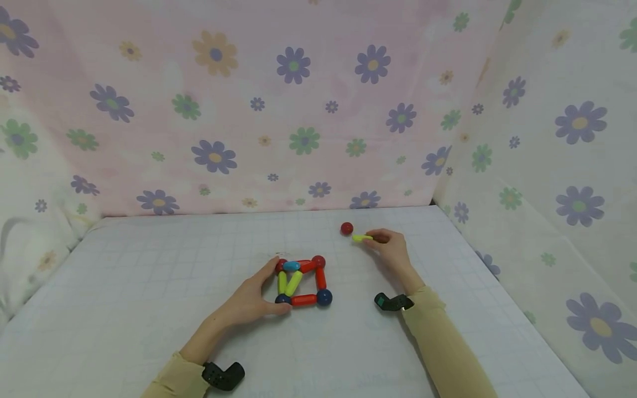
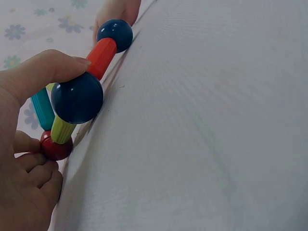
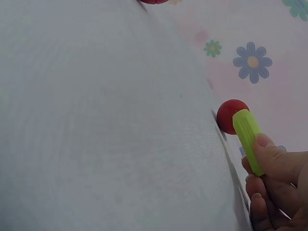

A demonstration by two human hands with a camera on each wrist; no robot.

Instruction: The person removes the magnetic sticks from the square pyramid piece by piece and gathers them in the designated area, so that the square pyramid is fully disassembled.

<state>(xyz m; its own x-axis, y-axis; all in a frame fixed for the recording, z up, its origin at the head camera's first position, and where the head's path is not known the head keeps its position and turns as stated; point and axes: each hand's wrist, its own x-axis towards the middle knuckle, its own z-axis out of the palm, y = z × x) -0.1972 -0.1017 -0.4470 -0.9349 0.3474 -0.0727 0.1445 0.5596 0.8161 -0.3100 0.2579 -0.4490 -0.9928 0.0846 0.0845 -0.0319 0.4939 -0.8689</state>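
My left hand holds the left side of a small frame of rods and balls. Its thumb presses on a navy ball, and its fingertips touch a red ball. Red rods and a yellow-green rod form the sides; a second navy ball and a red ball mark the right corners. A blue rod and a slanting yellow-green rod join on the left. Between thumb and fingers, my right hand pinches another yellow-green rod, its tip close to a loose red ball.
A white cloth with a faint grid covers the table. Flower-print curtains hang behind its back edge and along the sides. Each wrist wears a black device, one on the left and one on the right.
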